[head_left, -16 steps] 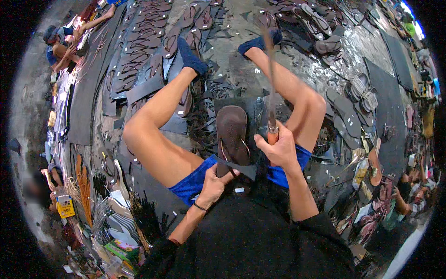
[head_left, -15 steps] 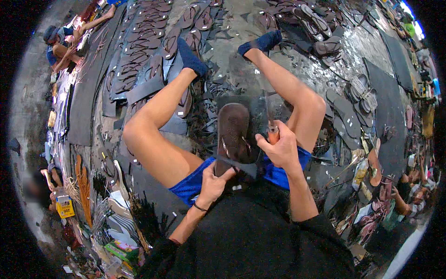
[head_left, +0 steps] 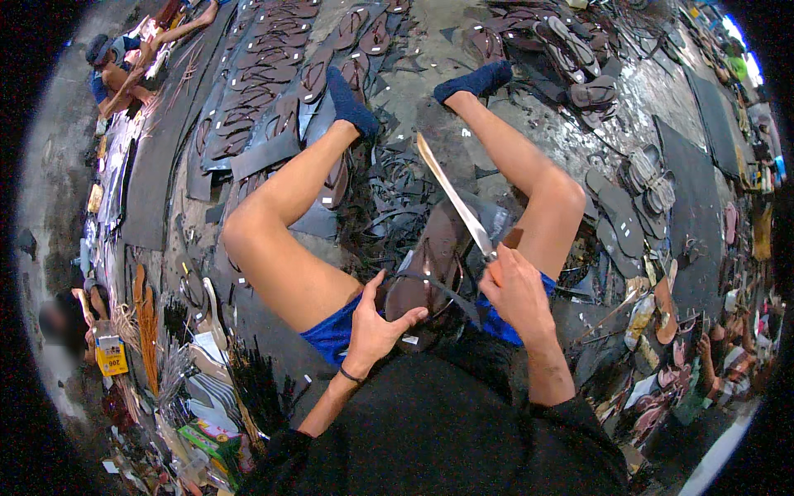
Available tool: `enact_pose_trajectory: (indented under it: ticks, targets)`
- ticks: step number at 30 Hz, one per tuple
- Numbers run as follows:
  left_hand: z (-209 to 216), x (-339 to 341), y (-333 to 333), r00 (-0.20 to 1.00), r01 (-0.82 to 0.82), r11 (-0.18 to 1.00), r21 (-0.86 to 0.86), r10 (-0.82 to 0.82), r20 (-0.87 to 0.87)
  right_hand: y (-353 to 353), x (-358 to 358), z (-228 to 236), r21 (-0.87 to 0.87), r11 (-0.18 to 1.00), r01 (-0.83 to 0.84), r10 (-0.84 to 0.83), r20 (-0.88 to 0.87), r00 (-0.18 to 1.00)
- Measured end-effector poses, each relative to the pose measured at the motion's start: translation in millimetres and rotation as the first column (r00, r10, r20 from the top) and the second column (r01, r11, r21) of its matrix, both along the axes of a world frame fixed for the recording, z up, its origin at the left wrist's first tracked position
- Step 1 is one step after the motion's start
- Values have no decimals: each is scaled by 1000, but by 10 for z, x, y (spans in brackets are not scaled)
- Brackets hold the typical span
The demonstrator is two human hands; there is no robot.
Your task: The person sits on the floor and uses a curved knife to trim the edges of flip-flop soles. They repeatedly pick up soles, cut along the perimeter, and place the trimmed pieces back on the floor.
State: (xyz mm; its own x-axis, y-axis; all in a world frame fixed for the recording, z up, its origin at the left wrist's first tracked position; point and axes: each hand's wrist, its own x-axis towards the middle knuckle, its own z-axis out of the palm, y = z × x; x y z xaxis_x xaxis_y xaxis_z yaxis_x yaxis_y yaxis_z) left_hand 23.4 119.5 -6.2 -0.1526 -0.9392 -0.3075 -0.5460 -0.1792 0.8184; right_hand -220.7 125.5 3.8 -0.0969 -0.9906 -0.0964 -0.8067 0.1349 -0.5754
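My right hand [head_left: 518, 289] is wrapped round the orange handle of a knife [head_left: 453, 197]. Its long blade slants up and to the left, above the brown sandal [head_left: 418, 293] between my thighs. The sandal's toe leans away to the right. My left hand [head_left: 380, 326] rests at its heel, thumb and forefinger spread around the edge. A dark curved strip of sole material [head_left: 451, 291] sticks out beside the heel, towards my right thigh. Whether the strip is still joined to the sole I cannot tell.
Dark offcuts [head_left: 397, 186] lie heaped between my legs. Rows of brown sandals [head_left: 260, 78] cover the floor ahead to the left, and more footwear [head_left: 571, 50] is piled ahead to the right. Another person [head_left: 124, 74] sits at the far left. Grey soles [head_left: 619, 211] lie beyond my right knee.
The knife has lifted and swung its tip to the left, over the sandal. The sandal has turned, its toe now to the right. My left thumb and forefinger have spread apart.
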Motion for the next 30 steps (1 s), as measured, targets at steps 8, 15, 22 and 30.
enact_pose_trajectory:
  ticks: [8,15,22,30]
  targets:
    - [20,14,-289,928,286,822,493,-109,-357,97,-471,348,103,989,-103,110,-65,992]
    - [18,108,-498,930,64,946,318,59,-364,-154,-1088,813,-48,988,148,-151,-59,987]
    - [73,38,-965,710,-456,887,69,410,-572,-592,-1323,1117,-371,750,547,-361,464,809]
    - [253,-132,-1214,96,-404,805,435,510,-855,-368,-173,266,-306,919,247,-61,509,859]
